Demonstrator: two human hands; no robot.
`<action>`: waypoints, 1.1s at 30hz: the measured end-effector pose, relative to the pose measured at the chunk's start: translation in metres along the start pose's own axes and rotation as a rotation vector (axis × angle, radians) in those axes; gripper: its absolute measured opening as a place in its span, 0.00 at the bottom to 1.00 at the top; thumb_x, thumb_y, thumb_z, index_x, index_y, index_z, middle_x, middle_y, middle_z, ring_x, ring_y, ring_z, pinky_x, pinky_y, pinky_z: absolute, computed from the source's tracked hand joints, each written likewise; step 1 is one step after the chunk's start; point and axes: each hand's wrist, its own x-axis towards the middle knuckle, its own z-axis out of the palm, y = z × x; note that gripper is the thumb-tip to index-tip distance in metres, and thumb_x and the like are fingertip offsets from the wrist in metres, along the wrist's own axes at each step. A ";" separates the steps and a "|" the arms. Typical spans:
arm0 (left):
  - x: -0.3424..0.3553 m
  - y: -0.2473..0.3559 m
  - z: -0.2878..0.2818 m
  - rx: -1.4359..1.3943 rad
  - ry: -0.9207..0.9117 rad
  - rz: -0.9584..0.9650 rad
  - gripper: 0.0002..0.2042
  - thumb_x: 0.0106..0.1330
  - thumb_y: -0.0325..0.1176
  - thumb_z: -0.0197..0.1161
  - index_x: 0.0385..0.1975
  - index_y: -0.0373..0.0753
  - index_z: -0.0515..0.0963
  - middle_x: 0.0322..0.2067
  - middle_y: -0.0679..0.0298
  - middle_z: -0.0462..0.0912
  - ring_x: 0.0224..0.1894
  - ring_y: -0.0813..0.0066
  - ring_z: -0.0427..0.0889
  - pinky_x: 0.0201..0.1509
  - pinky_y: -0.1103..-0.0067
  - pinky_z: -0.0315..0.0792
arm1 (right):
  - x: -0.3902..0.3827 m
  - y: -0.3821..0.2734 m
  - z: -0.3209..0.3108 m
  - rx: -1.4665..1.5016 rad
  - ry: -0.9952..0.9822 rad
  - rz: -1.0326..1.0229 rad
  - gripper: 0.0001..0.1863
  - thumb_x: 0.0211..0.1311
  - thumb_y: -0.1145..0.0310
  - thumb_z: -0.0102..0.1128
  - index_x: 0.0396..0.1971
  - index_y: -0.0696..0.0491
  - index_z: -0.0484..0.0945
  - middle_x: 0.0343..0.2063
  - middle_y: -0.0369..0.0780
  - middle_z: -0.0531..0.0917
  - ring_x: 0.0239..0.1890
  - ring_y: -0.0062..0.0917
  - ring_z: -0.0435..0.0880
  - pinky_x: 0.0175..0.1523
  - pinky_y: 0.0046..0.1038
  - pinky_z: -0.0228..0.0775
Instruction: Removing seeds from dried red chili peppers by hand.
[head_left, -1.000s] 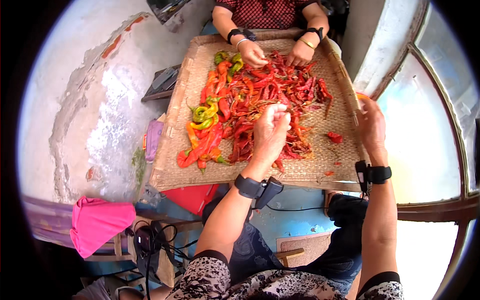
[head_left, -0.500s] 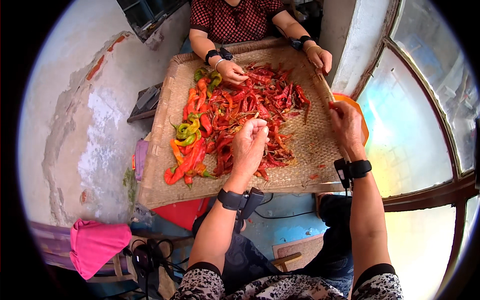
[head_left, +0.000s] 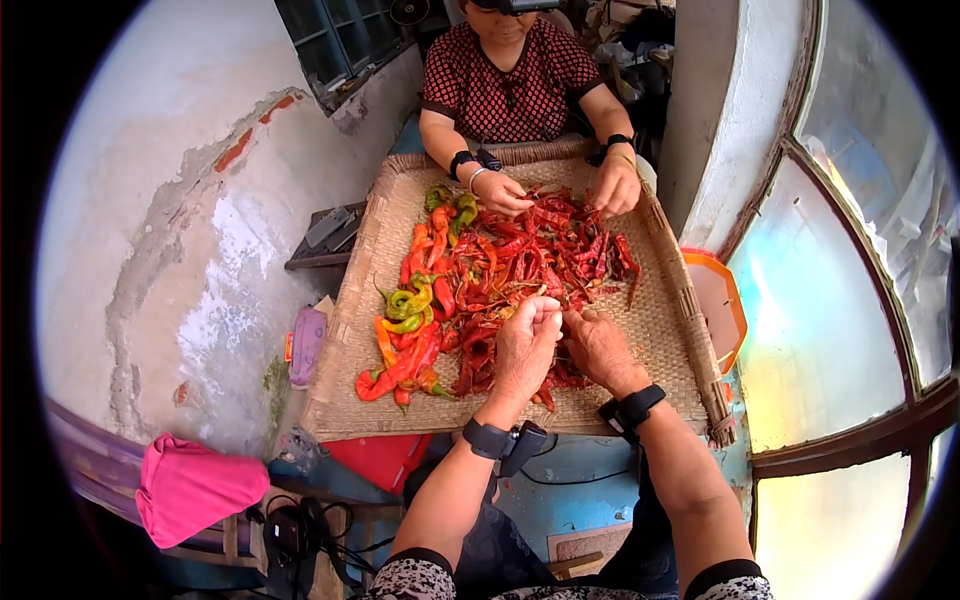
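Note:
A shallow woven tray (head_left: 330,390) holds a heap of dried red chili peppers (head_left: 520,255), with fresh orange, red and green peppers (head_left: 410,350) along its left side. Over the near part of the heap, my left hand (head_left: 528,345) is closed in a pinch; whatever is between its fingertips is too small to make out. Close beside it on the right, my right hand (head_left: 602,350) has its fingers curled down at the dried chilies. Its fingertips are mostly hidden, and what they grip cannot be made out.
Across the tray a person's left hand (head_left: 615,187) and right hand (head_left: 500,193) work at the far chilies. An orange-rimmed bucket (head_left: 735,300) stands right of the tray, near a window. A pink cloth (head_left: 195,490) and cables (head_left: 325,535) lie at the lower left.
My right hand has come from the tray's right edge, by the bucket, to beside my left hand. The other person's left hand has moved from the rim onto the chilies. The view has shifted.

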 end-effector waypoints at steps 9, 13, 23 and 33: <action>0.008 0.008 -0.014 0.009 -0.002 0.095 0.09 0.66 0.33 0.55 0.39 0.34 0.73 0.30 0.66 0.77 0.30 0.82 0.76 0.35 0.83 0.73 | -0.002 0.072 -0.045 0.202 0.309 0.075 0.19 0.54 0.76 0.57 0.48 0.59 0.73 0.25 0.49 0.81 0.28 0.33 0.82 0.35 0.32 0.74; 0.009 0.001 -0.008 0.042 -0.015 0.079 0.09 0.66 0.33 0.55 0.41 0.36 0.73 0.31 0.67 0.77 0.30 0.83 0.76 0.35 0.83 0.72 | -0.011 0.063 -0.068 0.783 0.141 0.338 0.17 0.62 0.75 0.52 0.50 0.63 0.70 0.27 0.37 0.77 0.29 0.17 0.76 0.31 0.20 0.71; 0.009 -0.001 0.011 -0.007 -0.018 0.046 0.08 0.64 0.31 0.56 0.38 0.33 0.74 0.29 0.66 0.77 0.29 0.82 0.76 0.34 0.84 0.73 | -0.018 0.098 -0.088 1.230 0.407 0.436 0.09 0.61 0.74 0.53 0.41 0.58 0.75 0.23 0.34 0.76 0.22 0.15 0.74 0.23 0.18 0.68; 0.012 -0.002 -0.001 -0.053 0.010 0.045 0.08 0.64 0.30 0.56 0.39 0.33 0.73 0.29 0.65 0.77 0.30 0.81 0.76 0.34 0.83 0.74 | -0.012 0.127 -0.088 -0.325 0.774 0.380 0.17 0.55 0.70 0.53 0.46 0.57 0.74 0.37 0.48 0.80 0.37 0.41 0.78 0.44 0.36 0.71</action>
